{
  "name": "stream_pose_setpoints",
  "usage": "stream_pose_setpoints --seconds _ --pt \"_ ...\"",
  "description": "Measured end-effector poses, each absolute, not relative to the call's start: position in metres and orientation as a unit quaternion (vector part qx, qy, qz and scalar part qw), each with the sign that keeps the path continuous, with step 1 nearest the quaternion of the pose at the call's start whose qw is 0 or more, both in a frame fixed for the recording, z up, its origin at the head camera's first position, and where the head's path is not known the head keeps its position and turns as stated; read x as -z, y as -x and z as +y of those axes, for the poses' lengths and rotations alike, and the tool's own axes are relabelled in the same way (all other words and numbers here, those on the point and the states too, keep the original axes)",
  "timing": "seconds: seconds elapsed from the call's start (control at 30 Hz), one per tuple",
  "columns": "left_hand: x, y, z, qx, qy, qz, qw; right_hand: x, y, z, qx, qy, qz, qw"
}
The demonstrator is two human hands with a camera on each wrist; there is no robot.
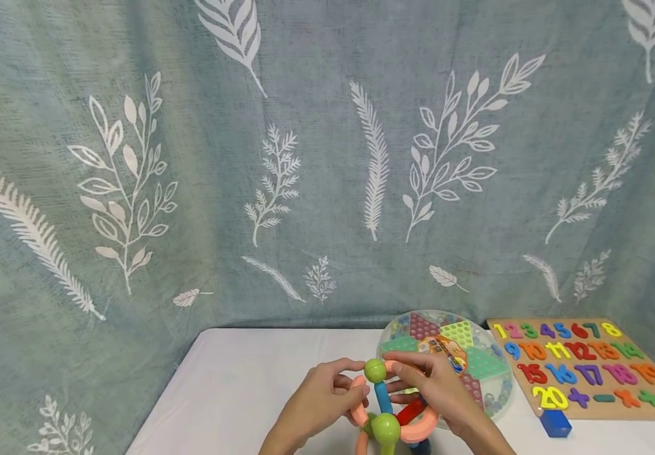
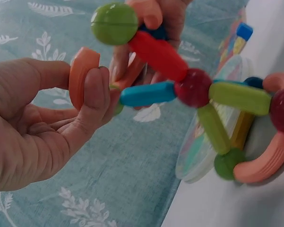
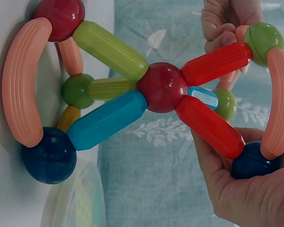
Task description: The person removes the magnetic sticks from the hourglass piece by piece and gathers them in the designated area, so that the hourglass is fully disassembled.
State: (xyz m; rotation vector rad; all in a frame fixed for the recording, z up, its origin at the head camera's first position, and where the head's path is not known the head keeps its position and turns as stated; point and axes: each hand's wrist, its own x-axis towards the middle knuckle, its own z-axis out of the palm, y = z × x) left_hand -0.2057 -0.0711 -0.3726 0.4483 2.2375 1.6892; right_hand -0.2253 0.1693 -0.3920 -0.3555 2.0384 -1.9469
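A magnetic stick-and-ball model stands between my hands, its dark red centre ball joined to red, blue and green rods. My left hand pinches a curved orange rod between thumb and fingers, beside the green ball that ends a blue rod. With my right hand I grip the upper part of the model by another curved orange rod, near a dark blue ball. The model's lower end has a dark blue ball and a curved orange rod close to the table.
Behind the right hand lies a round transparent game board with coloured star points. Further right is a wooden number board, with a blue block at its near edge. A leaf-patterned curtain hangs behind the white table.
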Motion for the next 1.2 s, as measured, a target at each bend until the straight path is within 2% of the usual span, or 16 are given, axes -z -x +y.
stream_pose_setpoints --seconds 0.2,0.4,0.57,0.7,0.97,1.2 --pt "0.37 0.209 -0.084 -0.588 -0.161 0.783 0.124 0.392 0.225 0.168 0.67 0.121 0.718 0.141" --pt "0.364 0.218 -0.113 -0.56 -0.147 0.813 0.06 0.389 0.224 0.17 0.669 0.124 0.719 0.14" --pt "0.366 0.227 -0.15 -0.509 -0.081 0.857 -0.026 0.388 0.223 0.171 0.665 0.12 0.723 0.143" --pt "0.366 0.228 -0.185 -0.45 -0.016 0.89 -0.07 0.387 0.224 0.168 0.663 0.124 0.724 0.144" --pt "0.374 0.23 -0.247 -0.378 0.051 0.923 -0.053 0.385 0.223 0.168 0.66 0.12 0.727 0.146" --pt "0.401 0.233 -0.284 -0.359 0.101 0.927 -0.025 0.386 0.221 0.166 0.656 0.116 0.731 0.146"
